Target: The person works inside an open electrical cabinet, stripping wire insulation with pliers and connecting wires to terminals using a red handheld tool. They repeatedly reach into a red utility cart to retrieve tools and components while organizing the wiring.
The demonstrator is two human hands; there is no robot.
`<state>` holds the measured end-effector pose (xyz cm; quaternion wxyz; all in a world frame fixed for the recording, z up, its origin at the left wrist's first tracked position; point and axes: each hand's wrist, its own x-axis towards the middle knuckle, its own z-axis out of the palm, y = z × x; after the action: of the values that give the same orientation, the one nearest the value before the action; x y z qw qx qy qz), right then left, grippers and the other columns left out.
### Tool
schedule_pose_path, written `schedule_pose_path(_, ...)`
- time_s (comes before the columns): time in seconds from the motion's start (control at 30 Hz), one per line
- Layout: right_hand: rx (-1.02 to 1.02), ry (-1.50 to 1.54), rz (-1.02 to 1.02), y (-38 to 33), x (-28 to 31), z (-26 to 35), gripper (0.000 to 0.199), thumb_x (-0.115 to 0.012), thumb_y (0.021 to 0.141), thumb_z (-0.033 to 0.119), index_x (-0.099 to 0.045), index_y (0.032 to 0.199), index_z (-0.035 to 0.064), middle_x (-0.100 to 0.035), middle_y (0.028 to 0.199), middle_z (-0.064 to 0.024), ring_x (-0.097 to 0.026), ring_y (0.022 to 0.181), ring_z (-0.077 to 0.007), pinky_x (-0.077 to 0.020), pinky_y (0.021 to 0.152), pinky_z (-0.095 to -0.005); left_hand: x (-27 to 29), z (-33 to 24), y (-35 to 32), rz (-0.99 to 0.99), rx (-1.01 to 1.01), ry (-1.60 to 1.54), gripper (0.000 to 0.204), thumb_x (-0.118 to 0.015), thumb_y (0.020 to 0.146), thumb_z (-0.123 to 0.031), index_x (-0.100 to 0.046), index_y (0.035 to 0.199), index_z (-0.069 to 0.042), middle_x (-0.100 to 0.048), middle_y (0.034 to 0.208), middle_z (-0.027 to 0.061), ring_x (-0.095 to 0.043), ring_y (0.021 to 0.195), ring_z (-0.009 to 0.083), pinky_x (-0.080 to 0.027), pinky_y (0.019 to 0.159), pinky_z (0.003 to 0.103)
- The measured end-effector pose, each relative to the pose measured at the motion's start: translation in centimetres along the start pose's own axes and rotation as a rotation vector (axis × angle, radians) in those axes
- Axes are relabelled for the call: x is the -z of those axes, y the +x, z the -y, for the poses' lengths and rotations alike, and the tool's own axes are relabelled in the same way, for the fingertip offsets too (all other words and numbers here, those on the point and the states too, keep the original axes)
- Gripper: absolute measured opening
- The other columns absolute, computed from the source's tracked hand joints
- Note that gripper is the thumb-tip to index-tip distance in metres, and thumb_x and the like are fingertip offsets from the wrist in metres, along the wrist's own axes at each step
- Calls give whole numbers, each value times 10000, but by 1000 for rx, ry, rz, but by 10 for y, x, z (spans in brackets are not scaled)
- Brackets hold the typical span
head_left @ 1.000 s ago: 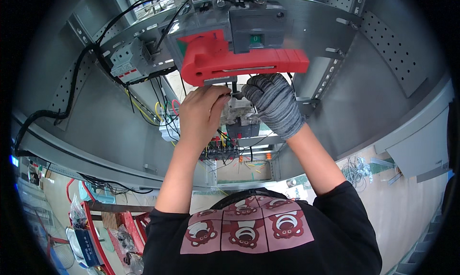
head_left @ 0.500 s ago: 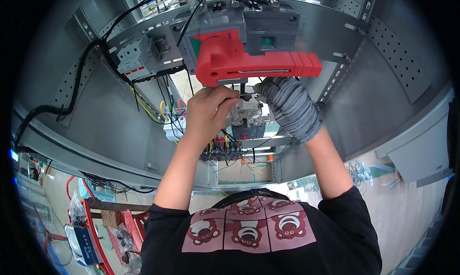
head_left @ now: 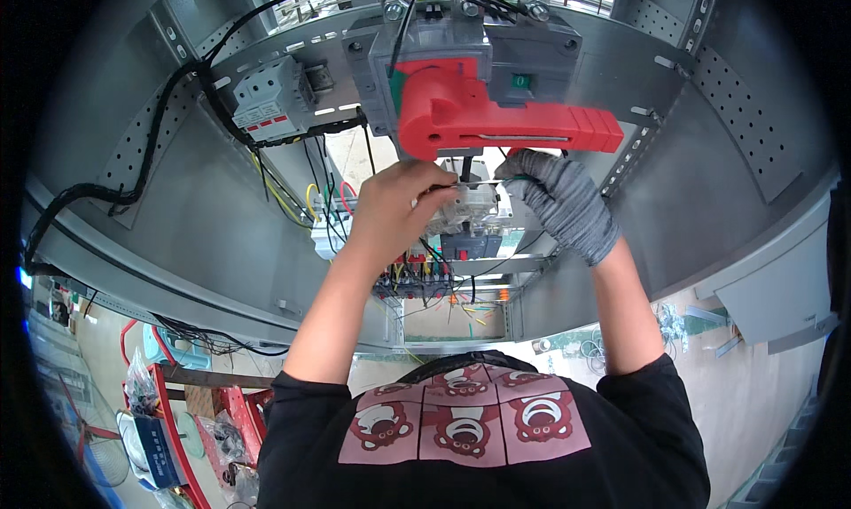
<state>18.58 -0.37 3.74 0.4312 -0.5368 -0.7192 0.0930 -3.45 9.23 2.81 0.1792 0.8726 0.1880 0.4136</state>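
Left hand: bare (head_left: 396,201), near eleven o'clock, thumb and fingertips pinching the near end of the rod.
Right hand: grey-gloved (head_left: 565,206), toward three o'clock, fingers curled tight at the other end; the grip is partly hidden.
Thin rod: at one o'clock (head_left: 483,183), spanning both hands; perhaps a tool shaft, its kind too small to tell.
Step in hand: apparently fitting or adjusting by feel beneath the switch; the next move seems to call for a steady, level two-handed grip.
Red handle: one o'clock (head_left: 510,124), overhanging the hands and limiting lift.
Clear-covered block: just below the rod (head_left: 472,206).
Wired terminal row: six o'clock (head_left: 415,283), its wires near the left forearm.
White module: between ten and eleven (head_left: 269,97).
Black cable: ten o'clock (head_left: 158,124).
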Motion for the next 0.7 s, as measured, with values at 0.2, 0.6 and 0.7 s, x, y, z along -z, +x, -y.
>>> schedule_pose_path(0.2, 384, -454, -142, 4, -10, 5, 257, -614, 746, 21, -665, 996, 48, -630, 941, -164, -600, 882, -340, -505, 786, -420, 11, -5, -5, 46, 267, -182, 151, -719, 789, -49, -662, 916, 12, -682, 874, 91, -643, 745, 162, -500, 664, 274)
schedule_pose_path(0.6, -425, 298, 376, 19, 10, 0, 457, -563, 935, 429, -663, 997, -12, -558, 657, -34, -506, 624, -119, -466, 630, -295, 13, 8, -5, 13, 38, -42, 157, -720, 772, -27, -676, 921, -1, -686, 894, 109, -671, 795, 218, -520, 707, 302)
schedule_pose_path(0.7, -217, 92, 250, 18, 4, -6, 335, -586, 925, 324, -669, 993, 7, -633, 733, -91, -586, 671, -203, -496, 672, -325, 11, 13, -5, 15, -8, -12, 153, -716, 777, -31, -683, 926, -13, -690, 900, 105, -676, 802, 219, -526, 700, 303)
